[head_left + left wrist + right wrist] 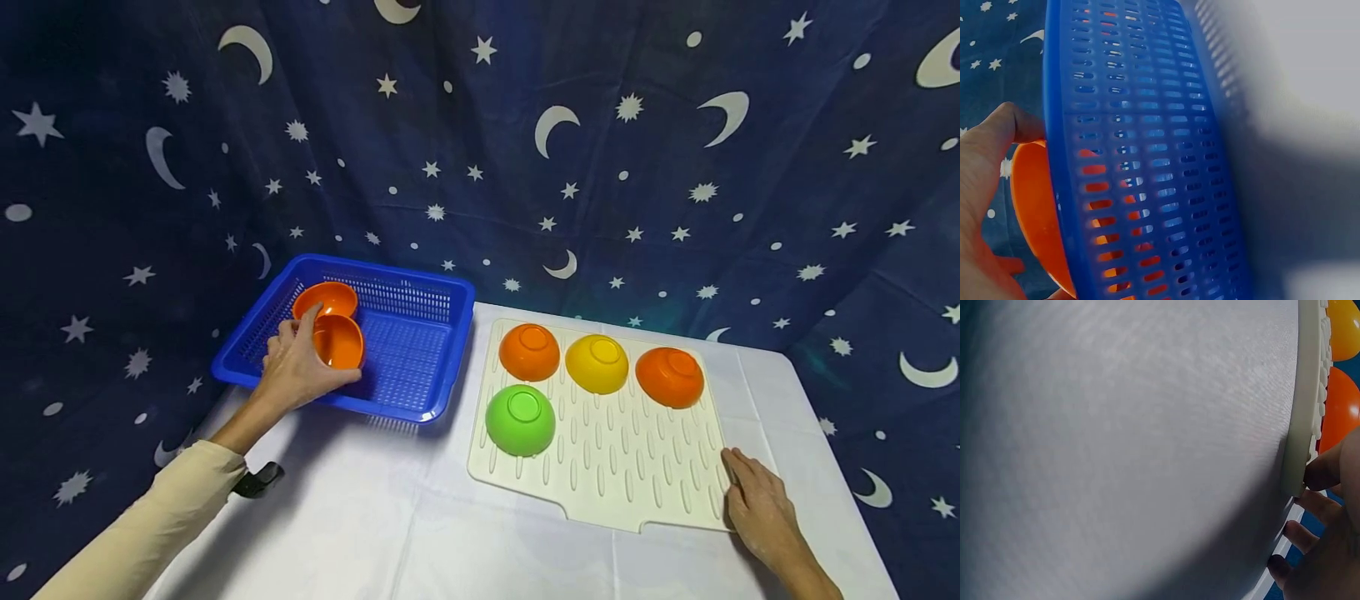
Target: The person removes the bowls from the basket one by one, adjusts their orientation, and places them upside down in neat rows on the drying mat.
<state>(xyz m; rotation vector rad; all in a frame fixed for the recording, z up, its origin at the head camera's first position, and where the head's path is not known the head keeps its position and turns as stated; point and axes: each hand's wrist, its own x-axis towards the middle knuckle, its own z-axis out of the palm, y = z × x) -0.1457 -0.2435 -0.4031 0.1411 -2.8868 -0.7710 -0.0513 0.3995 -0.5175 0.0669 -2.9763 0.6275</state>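
Note:
My left hand (300, 362) grips an orange bowl (341, 343) by its rim, with thumb and fingers on opposite sides. The bowl is tilted, its inside partly showing, over the left part of a blue plastic basket (431, 402). Behind it in the basket is a second orange bowl (339, 293). In the left wrist view the basket's slotted wall (1147, 150) hides part of the orange bowl (1034, 200). My right hand (767, 507) rests at the right edge of a cream draining mat (607, 467), its thumb touching the mat's edge (1302, 425) in the right wrist view.
Upside down on the mat sit an orange bowl (528, 354), a yellow bowl (597, 367), another orange bowl (670, 380) and a green bowl (521, 423). A white cloth covers the table (435, 533). Behind hangs a dark blue curtain (510, 125) with moons and stars.

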